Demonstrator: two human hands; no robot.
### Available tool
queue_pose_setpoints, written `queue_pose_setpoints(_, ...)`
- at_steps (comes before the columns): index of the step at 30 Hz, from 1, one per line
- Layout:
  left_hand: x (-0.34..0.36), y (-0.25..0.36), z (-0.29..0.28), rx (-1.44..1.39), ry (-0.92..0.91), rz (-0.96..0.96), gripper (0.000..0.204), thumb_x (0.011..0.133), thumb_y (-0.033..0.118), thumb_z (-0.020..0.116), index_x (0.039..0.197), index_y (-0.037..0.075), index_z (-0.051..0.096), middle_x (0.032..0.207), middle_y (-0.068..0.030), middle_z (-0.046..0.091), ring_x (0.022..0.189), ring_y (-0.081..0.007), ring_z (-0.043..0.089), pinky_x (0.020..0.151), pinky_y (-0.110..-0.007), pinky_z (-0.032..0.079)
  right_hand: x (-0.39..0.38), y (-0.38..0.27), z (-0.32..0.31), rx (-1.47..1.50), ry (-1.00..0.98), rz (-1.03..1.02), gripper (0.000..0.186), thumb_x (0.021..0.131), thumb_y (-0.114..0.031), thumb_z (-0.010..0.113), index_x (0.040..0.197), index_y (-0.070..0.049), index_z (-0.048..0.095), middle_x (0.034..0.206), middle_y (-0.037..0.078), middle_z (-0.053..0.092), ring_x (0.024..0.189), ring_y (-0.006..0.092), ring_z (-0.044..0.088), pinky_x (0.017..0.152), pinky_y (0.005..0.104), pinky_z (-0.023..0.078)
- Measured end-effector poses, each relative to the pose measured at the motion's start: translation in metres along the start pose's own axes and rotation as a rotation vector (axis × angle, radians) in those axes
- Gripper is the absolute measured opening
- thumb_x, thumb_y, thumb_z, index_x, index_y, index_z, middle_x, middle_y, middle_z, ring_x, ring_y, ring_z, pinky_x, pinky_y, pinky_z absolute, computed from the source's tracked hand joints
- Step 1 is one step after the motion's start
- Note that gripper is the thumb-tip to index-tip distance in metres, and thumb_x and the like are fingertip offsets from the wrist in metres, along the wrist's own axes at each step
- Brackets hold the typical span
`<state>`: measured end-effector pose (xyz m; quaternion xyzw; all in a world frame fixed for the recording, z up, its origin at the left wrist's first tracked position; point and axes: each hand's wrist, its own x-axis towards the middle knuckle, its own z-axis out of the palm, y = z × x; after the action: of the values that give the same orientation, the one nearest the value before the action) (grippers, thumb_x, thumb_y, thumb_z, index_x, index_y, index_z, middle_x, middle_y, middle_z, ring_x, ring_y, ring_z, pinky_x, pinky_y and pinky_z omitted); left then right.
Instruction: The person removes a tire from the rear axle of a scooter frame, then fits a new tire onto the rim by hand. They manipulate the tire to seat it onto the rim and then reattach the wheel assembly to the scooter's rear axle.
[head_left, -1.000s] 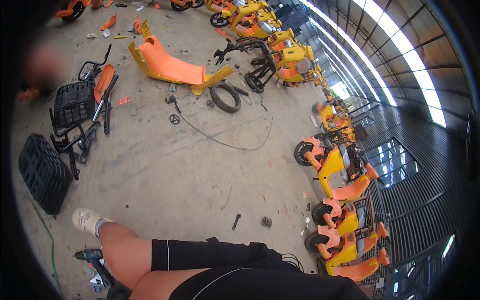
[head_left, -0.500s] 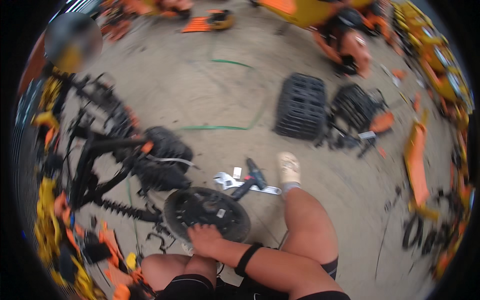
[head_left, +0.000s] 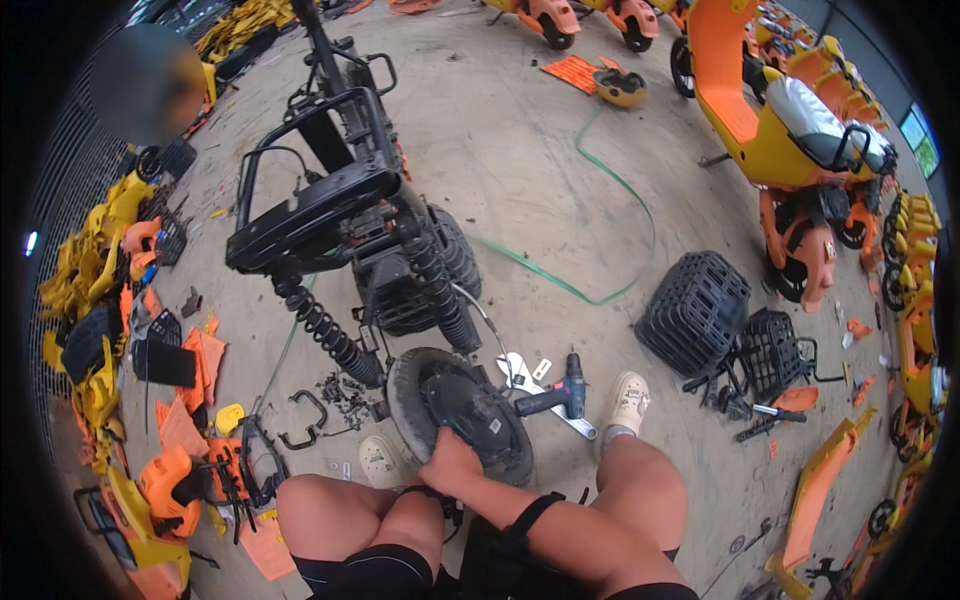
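My right hand (head_left: 452, 463) is closed over the near edge of a black wheel with a tyre (head_left: 405, 400), its fingers reaching onto the dark hub face. What looks like my left forearm (head_left: 412, 528) lies beside my left knee; the hand is hidden behind my right arm. The wheel leans at the lower ends of two coil shock absorbers (head_left: 322, 325) on a stripped black scooter frame (head_left: 320, 205). I cannot tell whether it is fastened there. Right of the wheel, a cordless drill (head_left: 570, 392) lies across a large silver adjustable wrench (head_left: 578, 424).
Black crates (head_left: 695, 310) and a black rack (head_left: 775, 355) lie to the right. Loose bolts (head_left: 350, 405) and orange panels (head_left: 180, 425) are on the left floor. A green hose (head_left: 560, 280) curves across the floor. A yellow-orange scooter (head_left: 770, 130) stands far right.
The view has shifted, showing more of the frame and the surroundings. My right hand has gone from lying on the wheel's near edge to curling over it.
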<state>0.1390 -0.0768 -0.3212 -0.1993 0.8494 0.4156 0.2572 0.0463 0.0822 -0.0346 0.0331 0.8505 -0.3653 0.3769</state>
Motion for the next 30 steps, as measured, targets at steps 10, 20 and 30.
queue_pose_setpoints(10, -0.013, -0.006, 0.036, -0.215, 0.148, 0.154, 0.032, 0.099, 0.022, 0.049, 0.115, 0.001, 0.066, 0.100, -0.0234, 0.071, 0.094, -0.0366, 0.069, 0.085, -0.047, 0.054, -0.033, 0.030, -0.036, 0.147, -0.008, 0.121, 0.084, 0.067, -0.037, 0.079, 0.132, 0.008, 0.051, 0.118, 0.031, 0.067, 0.112, 0.0426, 0.066, 0.095, 0.0449, 0.053)
queue_pose_setpoints(20, 0.001, -0.095, -0.024, 0.049, -0.169, -0.174, 0.029, 0.093, 0.023, 0.055, 0.093, -0.001, 0.072, 0.092, -0.0239, 0.072, 0.083, -0.0359, 0.071, 0.076, -0.047, 0.057, -0.039, 0.021, -0.022, 0.104, -0.179, 0.003, 0.074, 0.064, -0.026, 0.079, 0.125, 0.009, 0.053, 0.104, 0.028, 0.069, 0.100, 0.0405, 0.069, 0.086, 0.0446, 0.055)
queue_pose_setpoints(30, -0.193, 0.323, -0.242, 0.502, 0.004, 0.302, 0.036, 0.096, 0.035, 0.058, 0.108, 0.004, 0.069, 0.106, -0.0202, 0.071, 0.100, -0.0394, 0.067, 0.087, -0.048, 0.053, -0.021, 0.028, -0.072, -0.083, -0.012, -0.156, 0.077, 0.071, -0.037, 0.080, 0.124, 0.008, 0.047, 0.125, 0.031, 0.059, 0.118, 0.0433, 0.061, 0.099, 0.0454, 0.051)
